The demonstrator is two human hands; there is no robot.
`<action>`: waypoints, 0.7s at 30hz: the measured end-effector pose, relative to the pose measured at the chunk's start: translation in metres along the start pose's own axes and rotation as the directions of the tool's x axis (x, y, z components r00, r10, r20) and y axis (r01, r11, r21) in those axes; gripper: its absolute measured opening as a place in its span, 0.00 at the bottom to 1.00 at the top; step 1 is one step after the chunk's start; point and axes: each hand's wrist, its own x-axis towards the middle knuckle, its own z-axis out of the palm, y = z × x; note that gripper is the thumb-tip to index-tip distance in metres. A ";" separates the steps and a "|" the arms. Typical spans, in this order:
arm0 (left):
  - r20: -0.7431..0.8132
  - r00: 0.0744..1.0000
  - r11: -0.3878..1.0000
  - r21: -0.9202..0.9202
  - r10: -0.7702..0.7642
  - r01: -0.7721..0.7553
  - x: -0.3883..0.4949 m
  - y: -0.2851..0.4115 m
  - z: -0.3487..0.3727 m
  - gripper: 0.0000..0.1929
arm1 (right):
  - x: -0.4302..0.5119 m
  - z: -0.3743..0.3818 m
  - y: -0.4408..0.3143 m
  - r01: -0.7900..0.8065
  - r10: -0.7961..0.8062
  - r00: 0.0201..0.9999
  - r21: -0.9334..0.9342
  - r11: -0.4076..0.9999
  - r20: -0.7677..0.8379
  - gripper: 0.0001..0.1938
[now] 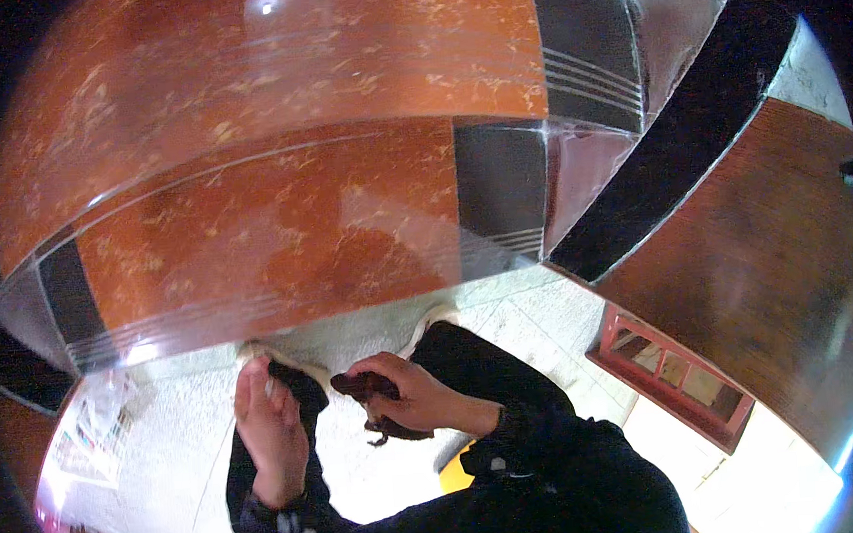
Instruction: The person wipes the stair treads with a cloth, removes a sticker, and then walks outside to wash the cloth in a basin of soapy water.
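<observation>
My right hand (pixel 420 399) holds a dark brown, irregular object (pixel 378 409) above my lap; what it is cannot be made out. A ragged end of it hangs below my fingers. To the left, my left hand (pixel 269 423) is raised with its fingers bent close together. A small pale spot shows at those fingertips, but whether something is pinched there cannot be told. The two hands are apart. Black trousers (pixel 495 368) cover my legs beneath them, with pale footwear (pixel 430 321) at the far end.
Before me stands a glossy orange-brown, marbled piece of furniture (pixel 271 239) with black side panels. On the right are a dark wooden surface (pixel 747 247) and a reddish wooden frame (pixel 656 374). Something yellow (pixel 454 474) shows under my right forearm. Blurred items (pixel 97 448) sit at left on the pale floor (pixel 179 421).
</observation>
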 end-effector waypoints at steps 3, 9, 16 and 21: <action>-0.096 0.960 0.964 0.063 0.262 -0.257 0.017 -0.037 -0.019 0.06 | 0.001 0.028 0.010 -0.189 0.185 0.969 0.012 0.982 0.166 0.19; -0.009 0.879 0.549 0.784 0.477 -0.290 -0.012 -0.126 -0.081 0.10 | -0.060 0.047 0.052 -0.515 0.612 0.764 0.763 0.389 0.204 0.21; 0.127 0.981 0.460 0.869 0.147 -0.182 -0.175 -0.103 -0.092 0.13 | -0.165 -0.020 0.059 -0.405 0.536 0.798 0.904 0.135 0.277 0.19; 0.143 0.965 0.426 0.876 0.220 -0.227 -0.258 -0.049 -0.117 0.11 | -0.208 -0.064 0.011 -0.273 0.548 0.834 0.910 0.311 0.063 0.21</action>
